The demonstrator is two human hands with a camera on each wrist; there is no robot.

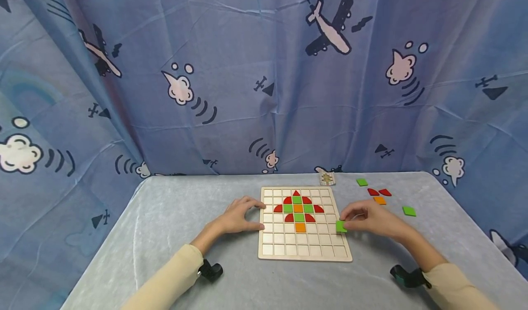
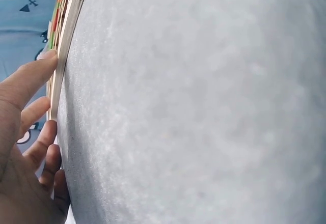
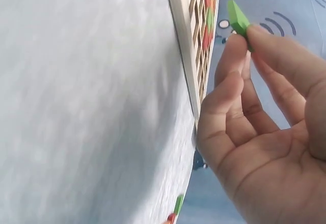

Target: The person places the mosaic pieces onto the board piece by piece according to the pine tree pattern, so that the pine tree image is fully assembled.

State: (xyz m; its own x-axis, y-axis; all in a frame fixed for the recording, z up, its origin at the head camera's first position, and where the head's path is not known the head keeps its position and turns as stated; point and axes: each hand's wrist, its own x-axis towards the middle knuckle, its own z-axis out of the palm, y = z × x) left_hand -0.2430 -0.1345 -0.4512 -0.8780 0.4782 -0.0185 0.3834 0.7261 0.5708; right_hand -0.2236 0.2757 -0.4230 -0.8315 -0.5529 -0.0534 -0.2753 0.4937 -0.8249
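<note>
A wooden grid board (image 1: 276, 250) lies flat on the table, with red, green and orange tiles set in its squares as a symmetric figure. The lowest of them is an orange square tile (image 1: 300, 228). My left hand (image 1: 237, 217) touches the board's left edge with thumb and fingertips, its fingers fairly straight. Over the board's right edge, my right hand (image 1: 373, 218) pinches a green square tile (image 1: 340, 226) between thumb and finger. In the right wrist view that green tile (image 3: 237, 18) is held above the board, apart from it.
Right of the board lie loose tiles: a green one (image 1: 362, 182), two red ones (image 1: 385, 192), an orange one (image 1: 380, 201) and another green one (image 1: 409, 211). A small patterned card (image 1: 327, 178) sits behind the board. A blue printed curtain (image 1: 231, 71) hangs behind the table.
</note>
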